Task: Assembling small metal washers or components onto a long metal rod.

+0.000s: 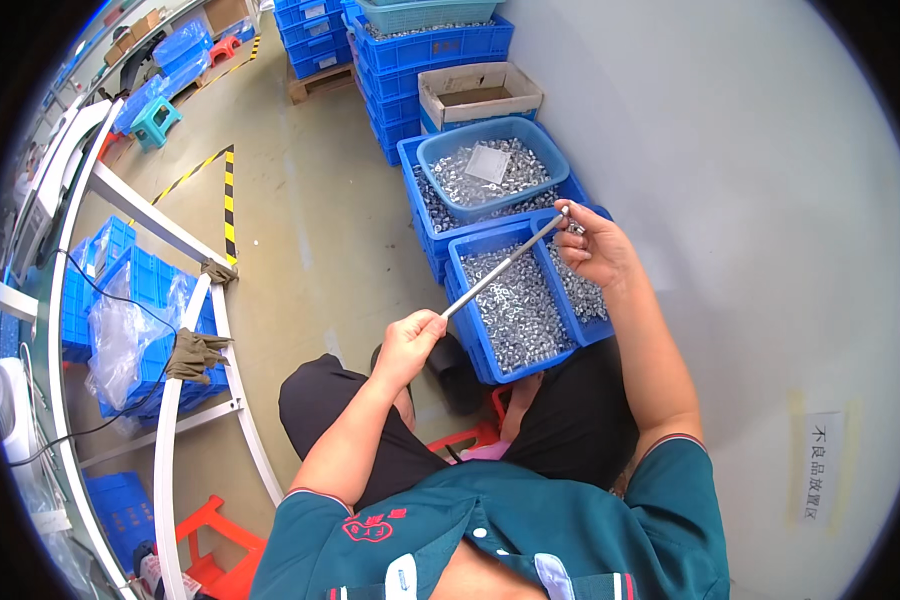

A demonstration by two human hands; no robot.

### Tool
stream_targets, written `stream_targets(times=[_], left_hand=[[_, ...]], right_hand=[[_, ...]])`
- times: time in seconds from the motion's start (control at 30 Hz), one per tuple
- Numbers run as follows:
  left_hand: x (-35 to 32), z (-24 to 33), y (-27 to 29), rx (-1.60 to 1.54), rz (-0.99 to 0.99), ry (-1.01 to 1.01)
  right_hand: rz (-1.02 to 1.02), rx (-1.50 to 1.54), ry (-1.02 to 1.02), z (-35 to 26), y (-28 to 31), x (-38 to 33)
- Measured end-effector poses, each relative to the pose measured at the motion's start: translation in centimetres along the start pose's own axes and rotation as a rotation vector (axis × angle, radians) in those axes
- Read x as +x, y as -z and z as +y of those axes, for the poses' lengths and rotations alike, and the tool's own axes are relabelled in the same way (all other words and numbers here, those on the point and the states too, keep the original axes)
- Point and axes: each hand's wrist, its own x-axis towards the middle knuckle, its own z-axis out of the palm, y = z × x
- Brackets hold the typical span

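My left hand (410, 345) is closed round the near end of a thin metal rod (503, 266), which slants up to the right over the blue bins. At its far end my right hand (598, 248) pinches a small silvery metal part (566, 210) against the tip. A few more such parts seem to rest in its curled fingers; whether the pinched one is on the rod or beside it I cannot tell. Below lies a blue divided bin (462, 300), both compartments filled with small metal parts (518, 310).
Beyond the bin, a light-blue basket (425, 165) of metal parts holds a clear square piece (487, 163). Behind stand an open carton (530, 97) and stacked blue crates (380, 85). A white frame (165, 480) is on my left, a grey wall (750, 250) on my right.
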Motion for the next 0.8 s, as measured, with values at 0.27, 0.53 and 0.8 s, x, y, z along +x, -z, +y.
stream_targets(times=[0.27,0.53,0.8], left_hand=[[-0.1,0.0,0.0,0.009,0.001,-0.002],[0.3,0.3,0.1,-0.053,0.014,0.034],[-0.1,0.4,0.3,-0.004,0.020,0.002]], right_hand=[[-0.057,-0.152,-0.053,0.5,-1.2,-0.3],[-0.064,-0.576,-0.251,2.0,-2.6,-0.9],[0.038,-0.352,0.024,-0.4,-1.0,-0.8]])
